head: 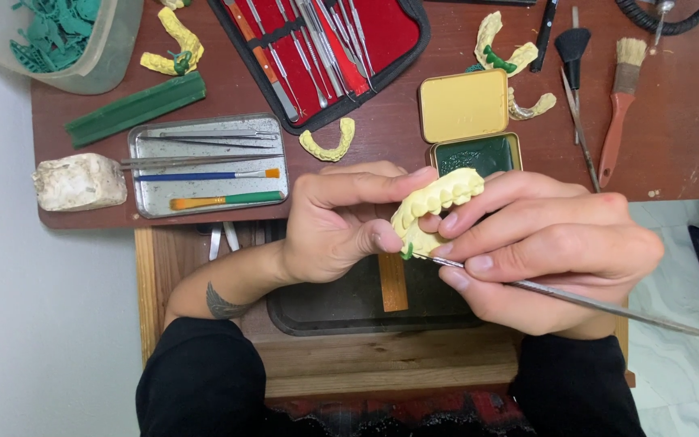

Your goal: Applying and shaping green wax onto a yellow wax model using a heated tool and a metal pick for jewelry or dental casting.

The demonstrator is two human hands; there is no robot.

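Fingers of both hands pinch a yellow tooth cast (434,210); right also grips a metal tool (576,298).

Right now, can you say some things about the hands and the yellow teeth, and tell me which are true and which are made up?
1. Both hands hold the yellow teeth model. True: the left hand and the right hand both grip it.
2. The right hand holds a paintbrush. False: it holds a thin metal tool whose tip meets the model.
3. The small tin lies open, with green wax inside. True.
4. The red tool case is zipped shut. False: it lies open, showing metal instruments.
5. The metal tray holds two brushes. True.
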